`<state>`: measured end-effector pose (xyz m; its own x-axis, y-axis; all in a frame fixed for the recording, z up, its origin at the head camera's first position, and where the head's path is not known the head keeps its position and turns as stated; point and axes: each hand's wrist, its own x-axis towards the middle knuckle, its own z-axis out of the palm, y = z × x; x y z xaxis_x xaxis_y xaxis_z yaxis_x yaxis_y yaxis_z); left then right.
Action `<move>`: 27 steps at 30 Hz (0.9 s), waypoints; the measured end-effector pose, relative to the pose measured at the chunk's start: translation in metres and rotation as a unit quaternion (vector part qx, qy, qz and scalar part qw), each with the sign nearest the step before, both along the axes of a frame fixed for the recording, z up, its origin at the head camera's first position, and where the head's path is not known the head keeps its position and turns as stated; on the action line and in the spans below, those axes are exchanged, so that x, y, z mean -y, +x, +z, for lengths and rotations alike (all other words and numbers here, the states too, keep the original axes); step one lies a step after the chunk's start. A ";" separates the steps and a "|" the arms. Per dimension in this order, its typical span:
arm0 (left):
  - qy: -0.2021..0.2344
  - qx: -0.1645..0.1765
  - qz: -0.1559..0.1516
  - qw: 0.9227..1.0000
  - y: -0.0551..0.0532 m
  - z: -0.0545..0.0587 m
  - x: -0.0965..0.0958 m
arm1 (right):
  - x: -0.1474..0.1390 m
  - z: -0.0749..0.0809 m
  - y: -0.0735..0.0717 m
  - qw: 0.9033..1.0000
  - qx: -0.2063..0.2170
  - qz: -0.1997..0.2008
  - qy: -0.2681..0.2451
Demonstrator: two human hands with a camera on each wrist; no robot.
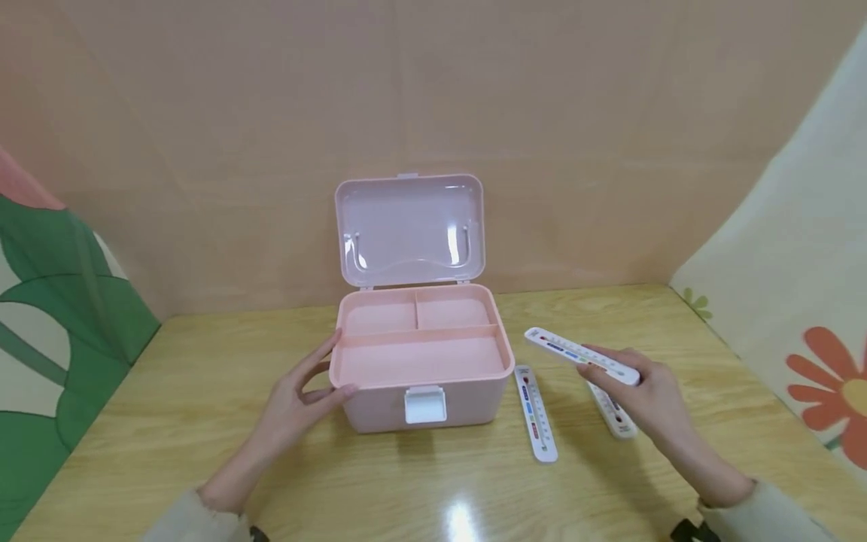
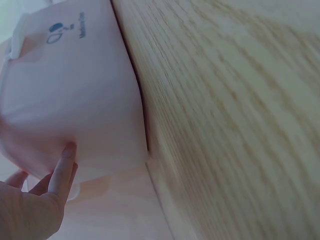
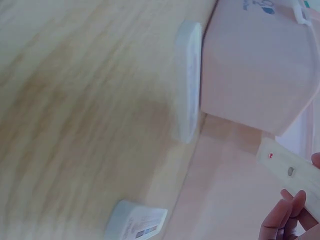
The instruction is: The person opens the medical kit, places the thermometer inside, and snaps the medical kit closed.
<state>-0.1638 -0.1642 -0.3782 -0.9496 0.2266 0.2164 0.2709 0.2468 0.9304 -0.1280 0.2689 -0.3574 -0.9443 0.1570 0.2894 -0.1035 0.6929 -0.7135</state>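
Observation:
A pink medicine box (image 1: 424, 406) stands on the table with its lid (image 1: 410, 233) raised and a divided tray (image 1: 423, 357) showing inside. My left hand (image 1: 296, 403) rests against the box's left side, thumb at the front rim; the left wrist view shows its fingertips (image 2: 68, 150) touching the wall. In my right hand (image 1: 646, 384) I hold a white thermometer (image 1: 576, 352), pinched near one end above the table, right of the box. Its back, with a small hole, faces the right wrist camera. A second thermometer (image 1: 535, 414) lies beside the box. A third thermometer (image 1: 612, 412) lies partly hidden beneath my right hand.
The wooden table (image 1: 203, 376) meets a plain pinkish-tan backdrop (image 1: 576, 150) behind the box. Floral cloth panels, one with a red flower (image 1: 836, 391), border the sides. A white latch (image 1: 425, 405) sits on the box front.

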 end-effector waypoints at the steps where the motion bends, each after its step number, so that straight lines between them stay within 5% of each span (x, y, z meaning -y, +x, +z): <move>1: -0.001 -0.002 -0.003 1.000 0.000 0.000 0.000 | 0.000 0.001 -0.001 1.000 -0.001 -0.001 -0.007; 12: 0.007 -0.008 -0.010 1.000 -0.001 -0.001 0.001 | 0.007 0.016 -0.009 0.995 0.009 0.013 -0.104; 27: 0.007 -0.003 -0.002 1.000 0.000 0.000 -0.002 | 0.020 0.042 -0.013 0.997 0.003 0.041 -0.067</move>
